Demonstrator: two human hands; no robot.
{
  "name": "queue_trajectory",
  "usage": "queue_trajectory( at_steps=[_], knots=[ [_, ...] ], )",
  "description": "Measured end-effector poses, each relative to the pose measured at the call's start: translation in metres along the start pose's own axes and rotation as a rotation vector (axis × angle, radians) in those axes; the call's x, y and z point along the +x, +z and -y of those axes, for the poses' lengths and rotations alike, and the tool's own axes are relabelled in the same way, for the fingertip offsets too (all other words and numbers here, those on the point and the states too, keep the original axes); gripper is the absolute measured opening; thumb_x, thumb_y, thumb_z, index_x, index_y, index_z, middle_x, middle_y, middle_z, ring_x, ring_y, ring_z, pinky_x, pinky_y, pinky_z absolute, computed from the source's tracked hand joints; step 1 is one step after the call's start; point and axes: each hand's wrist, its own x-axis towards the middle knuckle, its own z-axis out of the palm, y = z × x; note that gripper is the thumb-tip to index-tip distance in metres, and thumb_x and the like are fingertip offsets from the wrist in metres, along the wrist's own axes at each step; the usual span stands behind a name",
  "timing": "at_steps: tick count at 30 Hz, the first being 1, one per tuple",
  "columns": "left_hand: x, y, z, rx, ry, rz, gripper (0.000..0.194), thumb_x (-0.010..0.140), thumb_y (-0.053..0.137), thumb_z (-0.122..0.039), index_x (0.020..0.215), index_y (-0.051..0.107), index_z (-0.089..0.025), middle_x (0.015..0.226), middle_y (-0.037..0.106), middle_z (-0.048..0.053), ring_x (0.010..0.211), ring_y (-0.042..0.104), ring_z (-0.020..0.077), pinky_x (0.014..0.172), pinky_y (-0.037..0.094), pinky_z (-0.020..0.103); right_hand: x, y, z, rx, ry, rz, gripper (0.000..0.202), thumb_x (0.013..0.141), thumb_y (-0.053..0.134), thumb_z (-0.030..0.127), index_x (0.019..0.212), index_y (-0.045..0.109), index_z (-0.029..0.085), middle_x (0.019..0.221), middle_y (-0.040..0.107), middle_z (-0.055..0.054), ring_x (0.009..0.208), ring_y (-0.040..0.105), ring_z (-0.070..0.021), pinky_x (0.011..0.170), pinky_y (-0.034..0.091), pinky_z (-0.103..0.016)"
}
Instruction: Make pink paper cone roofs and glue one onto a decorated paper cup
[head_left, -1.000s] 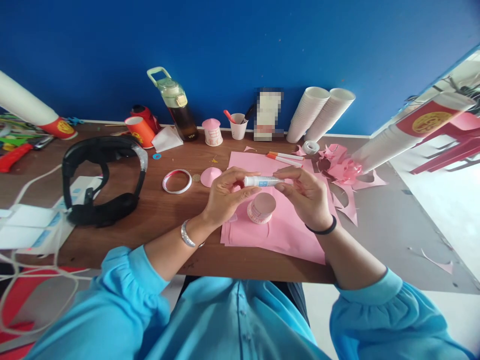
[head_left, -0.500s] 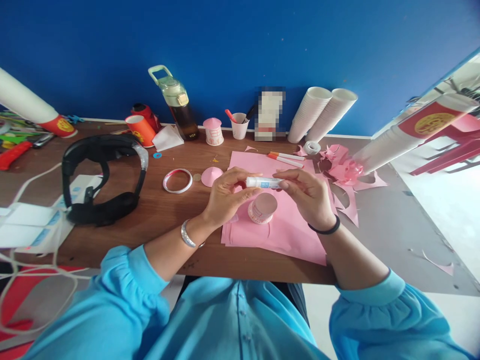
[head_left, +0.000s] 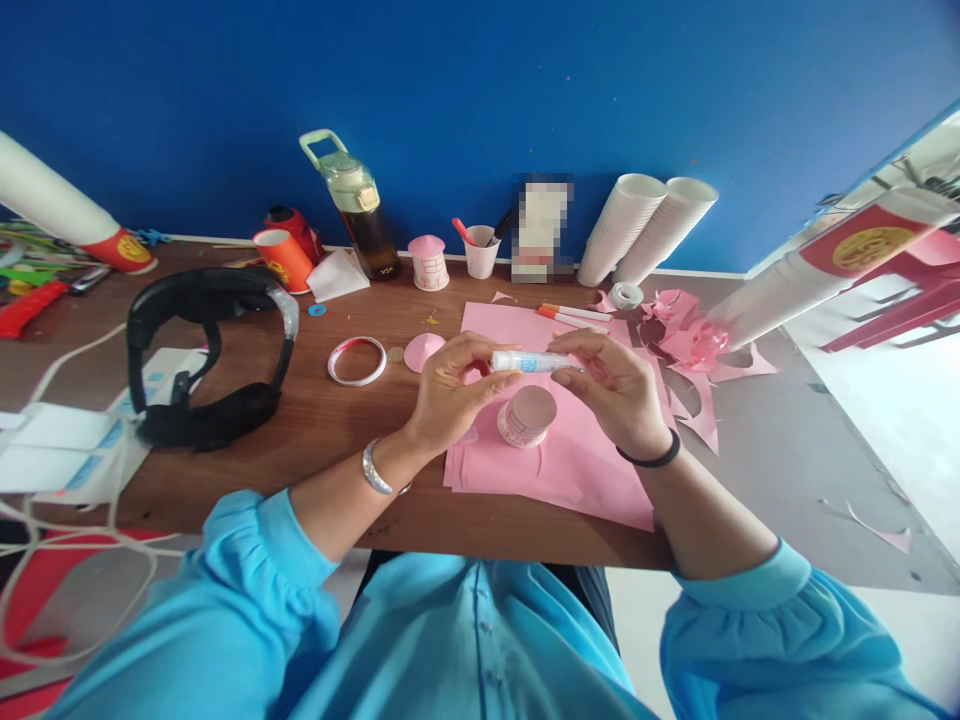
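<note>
A white glue stick (head_left: 531, 362) with a blue-and-white label lies level between my two hands, above the pink paper sheets (head_left: 585, 480). My left hand (head_left: 450, 395) pinches its left end between thumb and fingers. At the other end, the thumb and fingertips of my right hand (head_left: 619, 390) are closed round the tip. Just below them a small paper cup (head_left: 525, 425) with red drawn lines stands upside down on the pink paper. Left of my left hand, a pink paper cone (head_left: 424, 350) rests on the brown table.
A tape roll (head_left: 331, 368) and a black headset (head_left: 142, 350) lie at left. Along the blue wall stand a drink bottle (head_left: 367, 235), a cone-topped cup (head_left: 430, 270), a cup with pens (head_left: 481, 262) and stacked cups (head_left: 622, 225). Pink scraps (head_left: 701, 410) lie at right.
My right thumb and fingers have shifted slightly on the glue stick's right end, and more of its label shows. My left hand keeps its pinch.
</note>
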Motion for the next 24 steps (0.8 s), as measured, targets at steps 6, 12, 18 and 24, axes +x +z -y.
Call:
queue_trajectory(
  at_steps=[6, 12, 18, 24],
  knots=[
    [-0.0012, 0.0021, -0.0009, -0.005, -0.084, -0.031, 0.02, 0.077, 0.088, -0.039, 0.082, 0.076, -0.023, 0.082, 0.066, 0.001, 0.077, 0.06, 0.0139, 0.071, 0.05, 0.028, 0.0014, -0.0003, 0.0022, -0.168, -0.147, -0.044, 0.013, 0.089, 0.079, 0.026, 0.101, 0.075, 0.027, 0.097, 0.077, -0.004, 0.094, 0.073, -0.0218, 0.106, 0.056, -0.052],
    [-0.0001, 0.0028, -0.0018, -0.082, -0.16, -0.055, 0.023, 0.078, 0.086, -0.043, 0.081, 0.075, -0.023, 0.085, 0.067, 0.0, 0.081, 0.062, 0.0137, 0.073, 0.049, 0.027, 0.0009, 0.0001, 0.0073, -0.315, -0.24, -0.066, 0.019, 0.092, 0.075, 0.027, 0.111, 0.072, 0.027, 0.106, 0.076, -0.007, 0.102, 0.071, -0.0238, 0.101, 0.057, -0.049],
    [-0.0008, 0.0018, -0.0029, -0.02, -0.108, 0.013, 0.016, 0.081, 0.085, -0.038, 0.088, 0.078, -0.025, 0.086, 0.069, 0.001, 0.083, 0.06, 0.0145, 0.073, 0.047, 0.028, -0.0047, -0.0008, 0.0059, -0.107, 0.181, 0.078, 0.036, 0.098, 0.064, 0.05, 0.12, 0.072, 0.023, 0.094, 0.079, -0.007, 0.087, 0.077, -0.0229, 0.081, 0.063, -0.039],
    [0.0041, -0.004, 0.0026, -0.023, -0.214, 0.106, 0.03, 0.08, 0.084, -0.04, 0.104, 0.077, -0.024, 0.102, 0.07, 0.004, 0.09, 0.064, 0.0159, 0.076, 0.052, 0.028, -0.0046, -0.0008, 0.001, -0.035, 0.211, -0.056, 0.028, 0.087, 0.079, 0.048, 0.103, 0.077, 0.025, 0.098, 0.08, -0.005, 0.101, 0.076, -0.0251, 0.096, 0.06, -0.045]
  ],
)
